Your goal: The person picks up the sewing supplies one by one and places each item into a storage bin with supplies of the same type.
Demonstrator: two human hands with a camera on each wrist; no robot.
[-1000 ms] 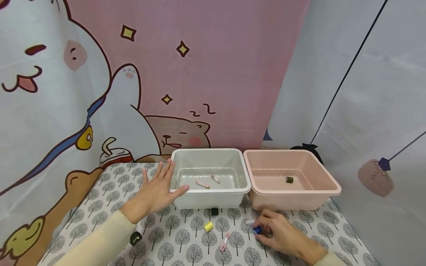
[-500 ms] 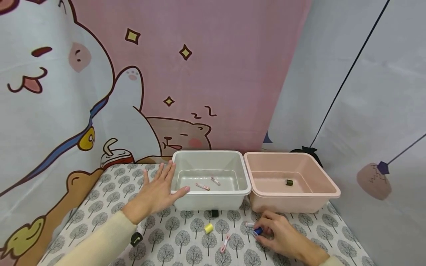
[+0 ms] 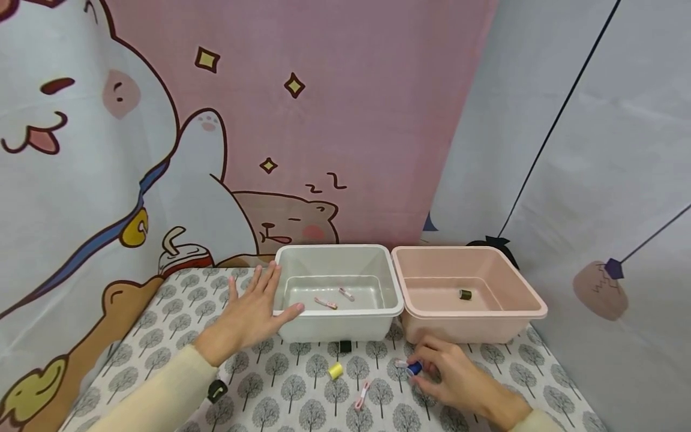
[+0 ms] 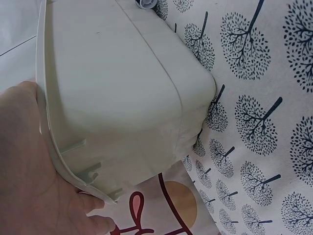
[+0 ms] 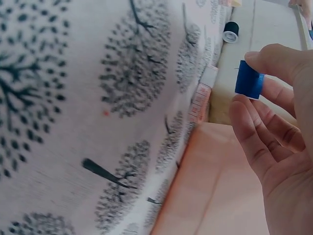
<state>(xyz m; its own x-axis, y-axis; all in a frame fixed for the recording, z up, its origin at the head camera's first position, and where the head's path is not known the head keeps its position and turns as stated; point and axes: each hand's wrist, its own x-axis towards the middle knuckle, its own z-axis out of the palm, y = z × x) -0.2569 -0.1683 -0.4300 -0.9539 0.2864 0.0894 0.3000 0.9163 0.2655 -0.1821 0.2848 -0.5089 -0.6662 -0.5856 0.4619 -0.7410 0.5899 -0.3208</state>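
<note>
1. Right hand [image 3: 456, 373]: pinches the blue spool [image 3: 414, 368] between thumb and fingers. The spool is on the near side of the pink bin [image 3: 475, 330], which stands at its one o'clock. Whether the spool touches the table [image 3: 173, 354] cannot be told.
2. Left hand [image 3: 248, 318]: open, fingers straight and spread, at the nine o'clock rim of the white bin [image 3: 340, 327]. The left wrist view adds that bin's outer wall, hidden from the head view.
3. Table, clocked from the blue spool: pale strip [image 3: 400, 363] just beside at nine; yellow spool [image 3: 335, 371] farther out at nine; pink strip [image 3: 362, 396] at eight; black spool [image 3: 345, 346] between nine and ten.
4. Contents, seen from the head view only: two small strips [image 3: 326, 303] in the white bin, one olive spool [image 3: 465, 294] in the pink.
5. Right wrist view alone resolves red printing on the pale strip and the black spool's white end.
</note>
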